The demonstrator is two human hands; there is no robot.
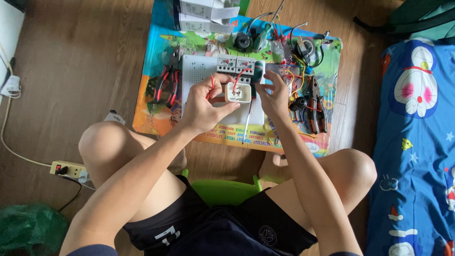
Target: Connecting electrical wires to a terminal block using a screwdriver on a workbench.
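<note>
My left hand grips a small white square electrical part with red wires coming out of its top. It holds the part above a white perforated board. My right hand is just right of the part, fingers pinched on a dark-handled screwdriver whose shaft I cannot follow. Two grey breakers sit on the board right behind the part.
The board lies on a colourful low table. Red-handled pliers lie left of the board, more pliers and tangled wires right. White boxes stand at the back. A power strip lies on the floor left, a blue blanket right.
</note>
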